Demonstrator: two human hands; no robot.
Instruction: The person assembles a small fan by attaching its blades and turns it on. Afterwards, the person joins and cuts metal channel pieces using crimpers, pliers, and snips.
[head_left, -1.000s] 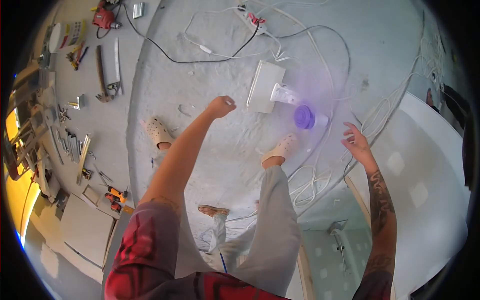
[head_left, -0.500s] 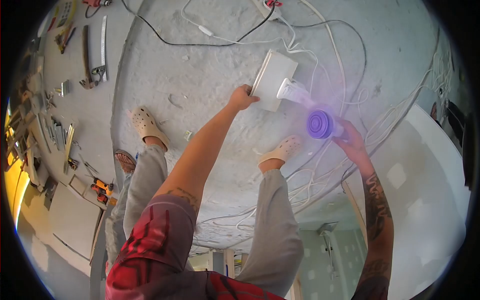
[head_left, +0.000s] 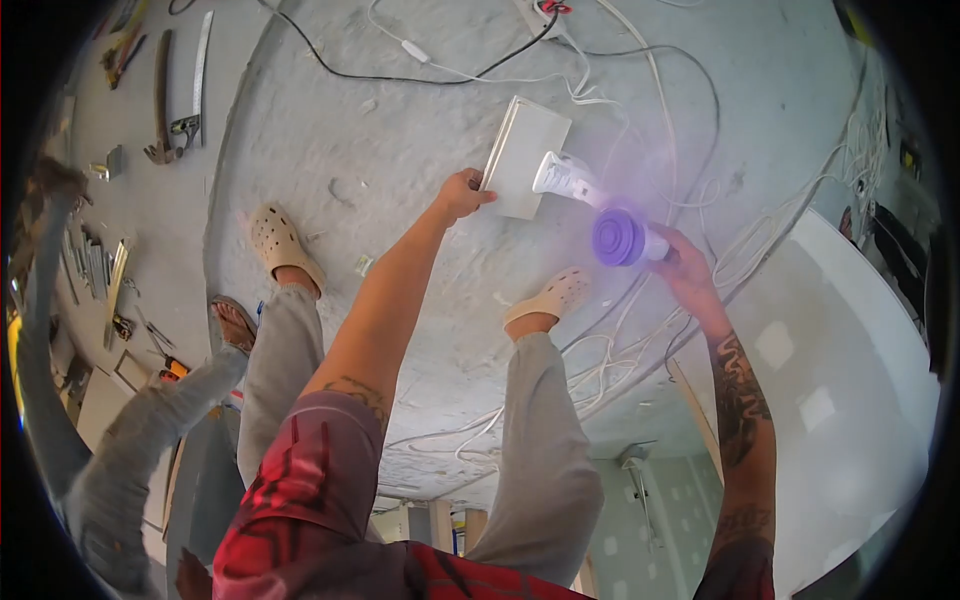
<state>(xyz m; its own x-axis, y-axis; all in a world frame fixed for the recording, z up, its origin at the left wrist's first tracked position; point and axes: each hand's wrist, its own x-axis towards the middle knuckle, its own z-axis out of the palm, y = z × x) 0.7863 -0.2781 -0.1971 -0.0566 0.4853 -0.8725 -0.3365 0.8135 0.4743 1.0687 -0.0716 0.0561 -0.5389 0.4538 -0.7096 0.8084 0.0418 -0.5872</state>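
My left hand [head_left: 466, 195] grips the left edge of a flat white panel piece [head_left: 527, 160], fingers wrapped over it. A white device with a purple round part [head_left: 618, 237] lies over the panel's right side, its white head [head_left: 563, 177] resting on or just above the panel. At the device's right end, my right hand [head_left: 686, 268] is closed round its white end. A purple haze blurs the area around it.
White cables [head_left: 620, 360] lie tangled right of my feet. A hammer [head_left: 162, 100] and square [head_left: 201, 85] lie at upper left. Another person's legs [head_left: 150, 430] are at lower left. A large white curved panel [head_left: 830, 390] stands at right. A black cord [head_left: 400, 80] crosses the floor.
My left hand has reached right and taken hold of the panel's edge. My right hand has closed on the device. The other person's legs have moved left.
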